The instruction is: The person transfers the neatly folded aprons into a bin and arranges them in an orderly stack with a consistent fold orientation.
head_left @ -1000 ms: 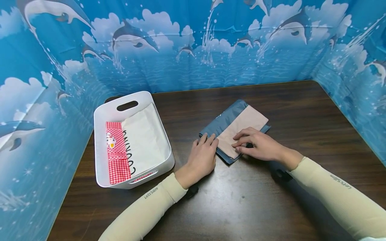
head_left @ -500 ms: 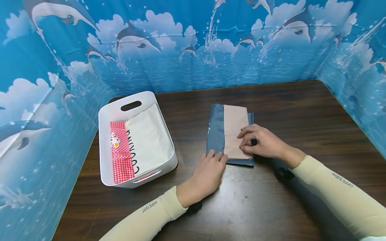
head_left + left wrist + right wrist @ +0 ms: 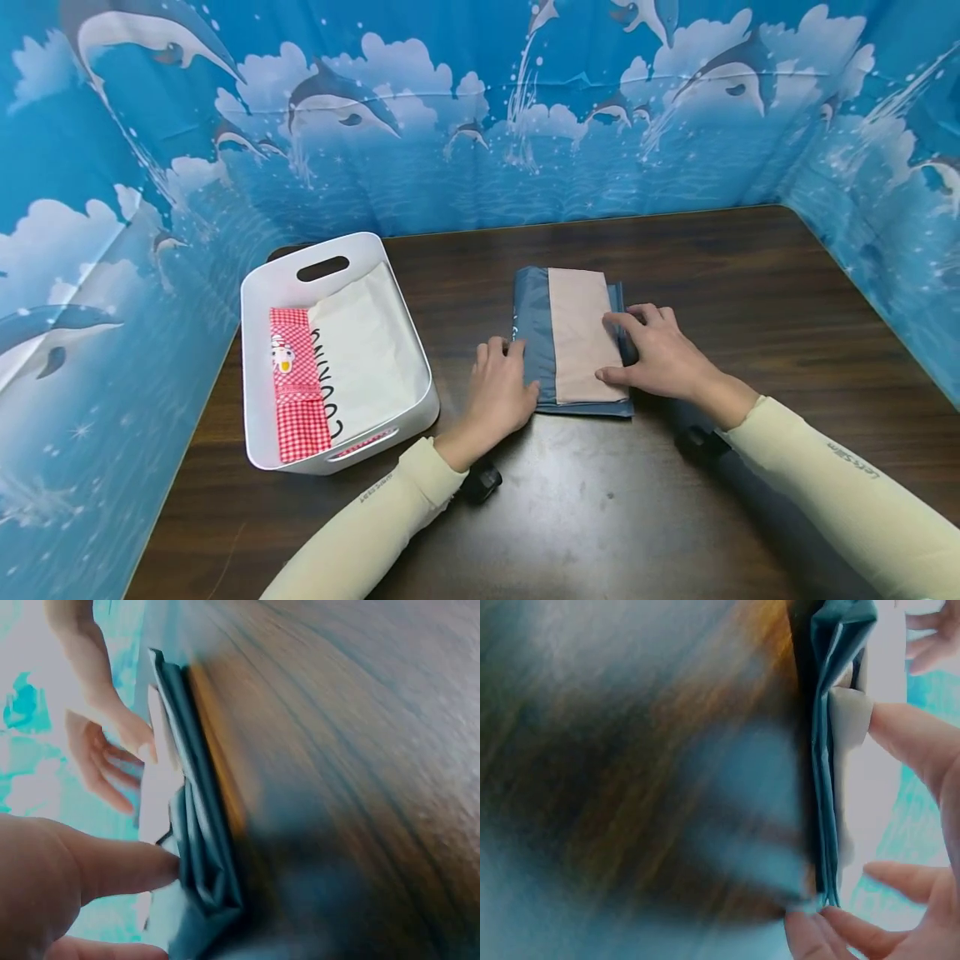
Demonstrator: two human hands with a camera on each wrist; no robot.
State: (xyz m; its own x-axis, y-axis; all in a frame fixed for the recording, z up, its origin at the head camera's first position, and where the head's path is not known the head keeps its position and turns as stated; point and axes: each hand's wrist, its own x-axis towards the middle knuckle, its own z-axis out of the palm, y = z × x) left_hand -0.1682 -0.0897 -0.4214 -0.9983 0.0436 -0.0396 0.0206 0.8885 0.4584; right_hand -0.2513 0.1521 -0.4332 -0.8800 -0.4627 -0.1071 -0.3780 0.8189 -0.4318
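Observation:
On the table lies a folded blue-grey cloth (image 3: 534, 333) with a beige panel (image 3: 585, 333) along its top. My left hand (image 3: 498, 387) is at the cloth's left edge, fingers bent loosely, thumb toward the front left corner. The left wrist view has that thumb (image 3: 135, 866) right at the layered folds. At the right edge is my right hand (image 3: 663, 354), thumb and index finger spread apart over the beige panel. In the right wrist view, its thumb (image 3: 907, 739) touches the beige layer while lower fingertips meet the edge of the blue layers.
A white plastic basket (image 3: 258, 375) with handle holes stands to the left. Inside it lie a cream cloth (image 3: 367, 358) with dark lettering and a red gingham band (image 3: 300, 383). Dolphin-print curtains (image 3: 420, 167) surround the dark wooden table (image 3: 600, 533) at the back and sides.
The cloth has turned from slanted to nearly square with the table's front. My left hand has drawn back leftward to its side edge; my right thumb and fingers have spread at the right edge.

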